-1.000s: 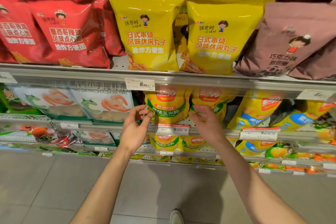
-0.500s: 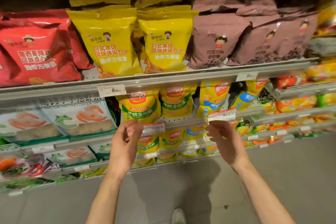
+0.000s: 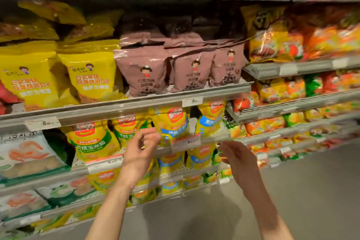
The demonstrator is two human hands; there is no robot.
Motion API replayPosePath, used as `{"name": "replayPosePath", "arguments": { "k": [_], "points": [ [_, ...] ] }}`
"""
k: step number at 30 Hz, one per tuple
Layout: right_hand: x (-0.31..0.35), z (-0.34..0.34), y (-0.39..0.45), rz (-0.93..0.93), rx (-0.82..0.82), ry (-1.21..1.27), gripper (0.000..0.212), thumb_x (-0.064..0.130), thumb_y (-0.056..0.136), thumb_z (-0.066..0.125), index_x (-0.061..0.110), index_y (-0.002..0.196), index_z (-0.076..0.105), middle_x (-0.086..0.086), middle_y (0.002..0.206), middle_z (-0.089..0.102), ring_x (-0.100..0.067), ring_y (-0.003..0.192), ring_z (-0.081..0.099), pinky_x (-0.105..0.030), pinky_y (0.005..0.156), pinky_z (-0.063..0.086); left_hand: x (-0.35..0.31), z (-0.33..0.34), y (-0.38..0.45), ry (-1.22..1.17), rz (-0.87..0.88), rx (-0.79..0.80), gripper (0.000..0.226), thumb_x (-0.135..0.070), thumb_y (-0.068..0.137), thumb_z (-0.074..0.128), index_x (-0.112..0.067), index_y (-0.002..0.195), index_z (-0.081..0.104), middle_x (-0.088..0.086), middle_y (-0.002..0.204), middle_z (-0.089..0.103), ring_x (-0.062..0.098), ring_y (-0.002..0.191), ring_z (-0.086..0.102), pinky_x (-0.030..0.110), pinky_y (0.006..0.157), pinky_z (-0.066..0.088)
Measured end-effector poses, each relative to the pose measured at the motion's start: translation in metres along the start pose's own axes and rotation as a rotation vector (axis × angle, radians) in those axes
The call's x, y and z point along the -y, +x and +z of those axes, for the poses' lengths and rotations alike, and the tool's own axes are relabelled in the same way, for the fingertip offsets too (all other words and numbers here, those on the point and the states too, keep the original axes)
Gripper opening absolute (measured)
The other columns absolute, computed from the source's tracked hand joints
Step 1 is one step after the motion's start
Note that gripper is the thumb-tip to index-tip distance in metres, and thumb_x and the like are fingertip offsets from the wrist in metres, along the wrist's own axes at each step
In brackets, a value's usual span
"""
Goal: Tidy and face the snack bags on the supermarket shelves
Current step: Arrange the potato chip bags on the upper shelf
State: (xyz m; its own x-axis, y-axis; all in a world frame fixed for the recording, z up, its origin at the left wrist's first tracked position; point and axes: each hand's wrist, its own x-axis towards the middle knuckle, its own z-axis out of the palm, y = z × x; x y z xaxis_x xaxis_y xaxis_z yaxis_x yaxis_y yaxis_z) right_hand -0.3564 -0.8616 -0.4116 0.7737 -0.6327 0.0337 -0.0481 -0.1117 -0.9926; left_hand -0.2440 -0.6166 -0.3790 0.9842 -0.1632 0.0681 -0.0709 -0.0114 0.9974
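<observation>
Two bare hands are raised in front of the snack shelving, both at the level of the shelf rail (image 3: 194, 147) that carries a red-and-white price tag (image 3: 186, 141). The left hand (image 3: 139, 151) has its fingers loosely curled, thumb and forefinger near each other; its grip encloses nothing that can be made out, and the fingertips lie just in front of a yellow bag with a blue band (image 3: 171, 124). Motion blur prevents a firm reading of whether they touch the bag. The right hand (image 3: 238, 157) is held with relaxed, slightly bent fingers pointing left toward the rail, and its grip is empty.

The snack bags stand in rows on several tiers. On the tier behind the hands, two yellow bags with green bands (image 3: 93, 140) stand left of the blue-banded ones, with a second blue-banded bag (image 3: 211, 119) further right. On the tier above, yellow pouches with red lettering (image 3: 91, 76) stand left of three mauve-brown pouches (image 3: 144, 73) printed with a cartoon child, all upright and facing outward. Orange and yellow bags (image 3: 276, 45) fill the adjoining shelf bay on the right, heavily blurred. At far left, white packs with a prawn picture (image 3: 27, 154) sit on the lower tier. More yellow bags (image 3: 171, 161) fill the tier below the rail. Grey floor (image 3: 311, 191) shows beneath the forearms.
</observation>
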Motion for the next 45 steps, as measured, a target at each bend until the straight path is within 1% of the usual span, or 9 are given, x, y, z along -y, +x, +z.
{"name": "replayPosePath", "arguments": {
  "k": [7, 16, 18, 21, 25, 30, 36, 41, 45],
  "points": [
    [0.014, -0.131, 0.057, -0.082, 0.049, 0.001, 0.01, 0.018, 0.095, 0.071, 0.025, 0.102, 0.073, 0.0, 0.093, 0.078, -0.023, 0.092, 0.074, -0.04, 0.082, 0.058, -0.031, 0.145, -0.001, -0.011, 0.064, 0.079, 0.014, -0.008, 0.098, 0.066, -0.018, 0.107, 0.069, 0.01, 0.097, 0.074, 0.015, 0.091, 0.067, 0.032, 0.087, 0.053],
    [0.009, -0.233, 0.131, -0.073, -0.041, 0.021, 0.006, 0.03, 0.094, 0.073, 0.03, 0.099, 0.074, 0.006, 0.092, 0.078, -0.011, 0.087, 0.075, -0.018, 0.068, 0.055, -0.052, 0.268, 0.042, 0.042, 0.119, 0.189, 0.015, -0.009, 0.1, 0.064, -0.02, 0.107, 0.071, 0.003, 0.097, 0.079, 0.029, 0.1, 0.073, 0.037, 0.091, 0.055],
    [0.007, -0.248, 0.151, -0.062, -0.06, 0.016, 0.008, 0.028, 0.094, 0.073, 0.026, 0.101, 0.074, 0.004, 0.091, 0.079, -0.01, 0.085, 0.075, -0.018, 0.069, 0.054, -0.054, 0.294, 0.058, 0.033, 0.117, 0.208, 0.017, -0.007, 0.1, 0.063, -0.021, 0.105, 0.07, 0.002, 0.096, 0.079, 0.026, 0.098, 0.073, 0.041, 0.093, 0.054],
    [0.007, -0.272, 0.184, -0.068, -0.086, -0.006, 0.008, 0.027, 0.094, 0.072, 0.027, 0.102, 0.073, 0.005, 0.091, 0.078, -0.008, 0.086, 0.074, -0.019, 0.072, 0.056, -0.052, 0.333, 0.082, -0.003, 0.137, 0.227, 0.014, -0.01, 0.099, 0.064, -0.021, 0.104, 0.069, -0.003, 0.091, 0.079, 0.018, 0.093, 0.07, 0.028, 0.084, 0.054],
    [0.015, -0.301, 0.23, -0.063, -0.094, -0.022, 0.007, 0.026, 0.096, 0.07, 0.025, 0.102, 0.073, 0.002, 0.088, 0.079, -0.01, 0.085, 0.074, -0.019, 0.074, 0.056, -0.051, 0.389, 0.114, -0.063, 0.138, 0.247, 0.011, -0.016, 0.095, 0.066, -0.02, 0.105, 0.069, 0.004, 0.097, 0.078, 0.018, 0.092, 0.072, 0.042, 0.089, 0.055],
    [0.026, -0.325, 0.287, -0.09, -0.079, -0.032, 0.012, 0.024, 0.096, 0.07, 0.019, 0.106, 0.072, 0.006, 0.094, 0.079, -0.003, 0.089, 0.074, -0.012, 0.073, 0.054, -0.056, 0.432, 0.143, -0.079, 0.131, 0.219, 0.028, -0.043, 0.086, 0.078, -0.024, 0.106, 0.072, 0.002, 0.1, 0.08, 0.021, 0.095, 0.076, 0.026, 0.079, 0.057],
    [0.035, -0.329, 0.336, -0.111, 0.01, -0.016, 0.01, 0.022, 0.098, 0.067, 0.02, 0.106, 0.073, 0.004, 0.095, 0.078, -0.009, 0.093, 0.072, -0.017, 0.077, 0.055, -0.061, 0.446, 0.154, -0.08, 0.13, 0.117, 0.031, -0.039, 0.081, 0.084, -0.024, 0.105, 0.074, 0.002, 0.1, 0.079, 0.026, 0.099, 0.074, 0.022, 0.076, 0.056],
    [0.046, -0.335, 0.372, -0.17, 0.12, 0.008, 0.007, 0.02, 0.097, 0.068, 0.021, 0.102, 0.073, -0.002, 0.096, 0.078, -0.014, 0.092, 0.071, -0.016, 0.076, 0.054, -0.069, 0.456, 0.145, -0.045, 0.144, 0.018, 0.041, -0.054, 0.072, 0.074, -0.03, 0.104, 0.076, 0.003, 0.104, 0.079, 0.02, 0.103, 0.074, 0.039, 0.092, 0.054],
    [0.05, -0.353, 0.4, -0.193, 0.24, 0.06, 0.007, 0.02, 0.096, 0.07, 0.021, 0.102, 0.073, -0.013, 0.095, 0.075, -0.024, 0.087, 0.07, -0.031, 0.079, 0.057, -0.074, 0.477, 0.134, -0.015, 0.176, -0.095, 0.036, -0.041, 0.081, 0.074, -0.02, 0.109, 0.073, 0.006, 0.101, 0.08, 0.024, 0.101, 0.074, 0.042, 0.093, 0.055]
  ]
}}
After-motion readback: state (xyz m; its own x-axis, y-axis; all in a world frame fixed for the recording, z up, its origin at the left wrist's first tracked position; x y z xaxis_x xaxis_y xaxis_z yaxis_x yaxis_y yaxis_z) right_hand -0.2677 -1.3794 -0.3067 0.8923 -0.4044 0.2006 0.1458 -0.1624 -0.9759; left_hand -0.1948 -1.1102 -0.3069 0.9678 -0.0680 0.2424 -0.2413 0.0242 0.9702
